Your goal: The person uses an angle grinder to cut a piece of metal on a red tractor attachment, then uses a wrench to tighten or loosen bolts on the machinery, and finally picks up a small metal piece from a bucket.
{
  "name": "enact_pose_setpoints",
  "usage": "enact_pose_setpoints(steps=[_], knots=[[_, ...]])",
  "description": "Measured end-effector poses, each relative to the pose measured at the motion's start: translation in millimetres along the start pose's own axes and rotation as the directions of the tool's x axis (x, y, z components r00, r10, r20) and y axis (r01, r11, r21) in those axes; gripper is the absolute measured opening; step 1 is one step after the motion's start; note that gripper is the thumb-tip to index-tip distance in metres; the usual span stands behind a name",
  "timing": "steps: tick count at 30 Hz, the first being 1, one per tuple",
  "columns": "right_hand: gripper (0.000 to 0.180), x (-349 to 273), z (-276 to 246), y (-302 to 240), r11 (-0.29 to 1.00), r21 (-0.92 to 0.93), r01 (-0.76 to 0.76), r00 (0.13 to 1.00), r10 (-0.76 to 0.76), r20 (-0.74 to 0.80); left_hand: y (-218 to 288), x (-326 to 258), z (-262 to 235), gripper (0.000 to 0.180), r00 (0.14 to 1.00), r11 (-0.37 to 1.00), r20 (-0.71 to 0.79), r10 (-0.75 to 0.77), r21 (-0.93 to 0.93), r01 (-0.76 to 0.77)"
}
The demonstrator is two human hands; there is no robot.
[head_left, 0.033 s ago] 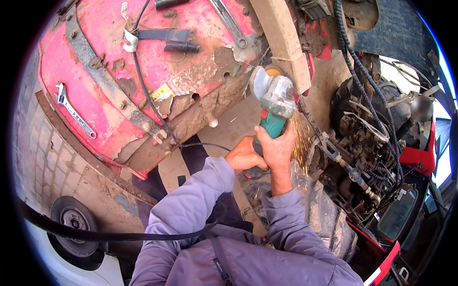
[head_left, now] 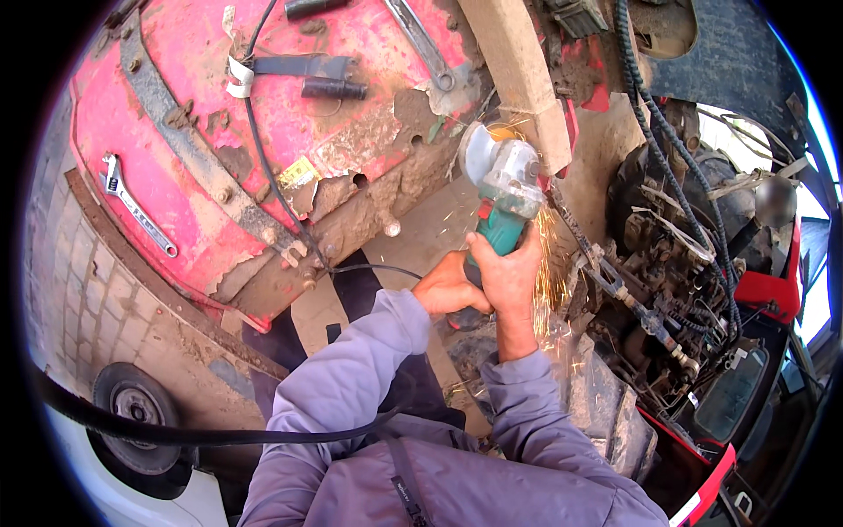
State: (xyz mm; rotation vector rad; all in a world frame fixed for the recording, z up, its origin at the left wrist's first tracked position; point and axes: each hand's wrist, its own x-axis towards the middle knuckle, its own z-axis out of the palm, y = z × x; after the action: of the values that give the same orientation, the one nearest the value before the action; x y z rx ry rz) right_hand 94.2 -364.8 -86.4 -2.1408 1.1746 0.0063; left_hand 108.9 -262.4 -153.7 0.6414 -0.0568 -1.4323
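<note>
Nearby, wrench (head_left: 140,211) on red panel (head_left: 198,83), cable (head_left: 261,147) across, hands (head_left: 512,274) gripping grinder (head_left: 511,183).

Muddy, peeling red metal panel (head_left: 171,189) carries adjustable wrench (head_left: 139,210), larger wrench (head_left: 422,42), dark flat bar (head_left: 299,65), black cylindrical piece (head_left: 334,88), black cord (head_left: 258,137).

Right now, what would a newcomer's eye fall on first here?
First, the orange sparks streaming just right of the teal grinder, right of the picture's middle, which the person's left fingers and right fingers grip. Next, the large, battered red panel filling the upper left, with a shiny wrench lying near its left edge.
</note>
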Motion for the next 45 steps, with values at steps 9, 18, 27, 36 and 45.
enact_pose_setpoints(steps=[9,18,27,36,45], knots=[[0.047,-2,5,4,0.999,-0.003,0.053,0.998,-0.053,-0.032,13,-1,-3,0.04,0.999,0.997,0.014,-0.037,0.074,0.036],[0.049,-3,6,-2,0.999,0.001,0.037,0.998,-0.037,-0.041,8,0,-7,0.04,1.0,0.994,0.03,-0.003,0.113,0.0],[0.051,-8,2,-7,0.997,-0.072,-0.006,0.998,0.001,-0.068,0,-2,-4,0.047,1.0,0.993,0.027,-0.015,0.12,0.012],[0.054,-6,4,-5,0.997,-0.052,-0.054,0.998,0.051,-0.046,-1,-1,-9,0.038,0.999,0.996,0.037,-0.026,0.081,0.023],[0.057,-5,6,2,0.999,0.013,-0.051,0.998,0.052,-0.035,-11,2,-11,0.039,0.999,0.985,-0.005,-0.052,0.164,0.052]])
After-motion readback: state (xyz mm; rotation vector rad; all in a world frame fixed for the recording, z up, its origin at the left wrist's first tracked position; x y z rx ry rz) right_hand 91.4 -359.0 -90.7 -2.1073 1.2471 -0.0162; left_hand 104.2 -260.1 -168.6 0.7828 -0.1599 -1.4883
